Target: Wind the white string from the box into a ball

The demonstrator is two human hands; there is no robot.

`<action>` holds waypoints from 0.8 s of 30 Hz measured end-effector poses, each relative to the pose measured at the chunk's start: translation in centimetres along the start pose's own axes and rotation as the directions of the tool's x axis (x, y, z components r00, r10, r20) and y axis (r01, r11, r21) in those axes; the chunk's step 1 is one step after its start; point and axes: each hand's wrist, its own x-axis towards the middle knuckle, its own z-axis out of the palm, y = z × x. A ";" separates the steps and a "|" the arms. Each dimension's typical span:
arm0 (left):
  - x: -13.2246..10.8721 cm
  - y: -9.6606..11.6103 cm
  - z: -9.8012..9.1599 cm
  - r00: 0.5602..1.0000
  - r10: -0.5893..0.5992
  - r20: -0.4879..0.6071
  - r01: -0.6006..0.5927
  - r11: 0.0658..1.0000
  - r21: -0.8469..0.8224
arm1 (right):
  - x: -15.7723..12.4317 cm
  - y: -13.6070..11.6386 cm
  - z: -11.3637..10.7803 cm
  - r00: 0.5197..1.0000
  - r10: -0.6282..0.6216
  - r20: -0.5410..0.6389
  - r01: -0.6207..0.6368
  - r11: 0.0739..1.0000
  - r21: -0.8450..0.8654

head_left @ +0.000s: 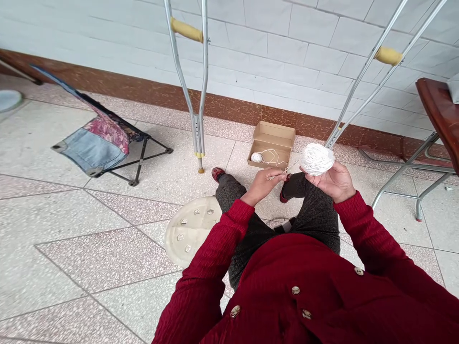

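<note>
A large ball of white yarn (317, 159) rests in my right hand (334, 182), its fingers curled under and behind it. My left hand (266, 184) is closed in a pinch on a strand of yarn (286, 170), to the left of the ball and a little lower. Beyond my hands, a brown cardboard box (275, 130) lies on the floor with its lid up. Inside it sits a smaller ball of white yarn (256, 157), with loose loops of strand beside it. My fingers partly hide the strand.
Two metal crutches (198, 129) with yellow grips lean at the tiled wall. A folding fabric chair (98, 143) stands on the left. A round pale plastic stool (174, 222) is beside my left leg. On the right is a red-brown table (435, 112) with metal legs.
</note>
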 end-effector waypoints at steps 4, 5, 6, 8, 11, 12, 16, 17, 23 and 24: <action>-1.6 -3.2 -2.2 0.998 -0.068 0.004 0.067 0.985 0.159 | -0.2 -1.0 0.2 0.995 -0.089 -0.037 0.089 0.996 0.004; -1.9 -3.9 -2.7 0.996 -0.088 0.006 0.085 0.973 0.212 | -0.3 -1.1 0.2 0.995 -0.097 -0.038 0.096 0.995 -0.005; -2.1 -4.5 -3.3 0.995 -0.100 -0.010 0.099 0.959 0.267 | -0.3 -1.1 0.3 0.995 -0.093 -0.033 0.093 0.996 -0.012; -2.2 -4.9 -4.0 0.991 -0.103 -0.087 0.127 0.926 0.356 | -0.2 -0.7 0.4 0.998 -0.062 -0.016 0.061 0.998 -0.016; -1.5 -3.2 -3.9 0.980 -0.058 -0.193 0.127 0.922 0.366 | 0.1 0.5 0.6 1.000 0.004 0.021 -0.004 1.000 0.014; -1.1 -2.2 -3.5 0.980 -0.034 -0.194 0.097 0.941 0.323 | 0.3 0.9 0.7 0.999 0.021 0.036 -0.022 1.000 0.020; 1.0 1.9 -1.2 0.995 0.071 -0.076 -0.077 0.994 -0.077 | 0.6 1.6 1.3 0.995 0.060 0.077 -0.058 0.998 -0.024; 1.3 2.7 -0.6 0.996 0.079 -0.030 -0.083 0.979 -0.186 | 0.6 1.6 1.5 0.995 0.062 0.079 -0.059 0.997 -0.041; 0.1 3.1 0.2 0.978 -0.004 0.208 0.056 0.969 -0.242 | -0.2 0.9 1.4 0.997 0.063 0.039 -0.060 0.995 -0.074; -0.7 2.7 0.1 0.976 -0.011 0.215 0.056 0.978 -0.202 | -0.4 0.8 1.2 0.998 0.056 0.019 -0.055 0.996 -0.066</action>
